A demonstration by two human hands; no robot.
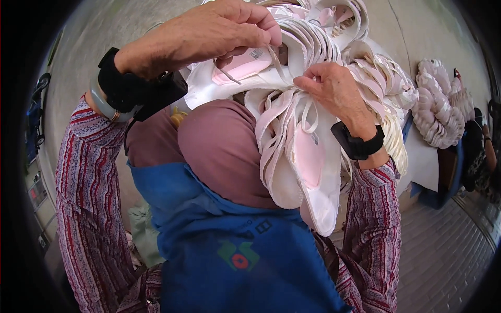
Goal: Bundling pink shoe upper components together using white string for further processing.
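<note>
A bundle of white shoe uppers [326, 201] with pink linings lies against my right knee, gathered at its upper end. More of these uppers fan out beyond it. My left hand [209, 36] is closed in a pinch on a thin pale cord [280, 65] above the bundle; a loose end dangles below the fingers. My right hand [339, 94] is closed, thumb and forefinger pressed together on the cord where the uppers meet. A pale loop [311, 122] hangs just below that hand. The exact grip of the right fingertips is partly hidden.
Beyond my hands, a large heap of the same uppers [360, 60] spreads to the right. Another stack [441, 112] stands farther right, near another person's arm [489, 148]. A blue apron [235, 229] covers my lap. A green bag [146, 235] sits low at the left.
</note>
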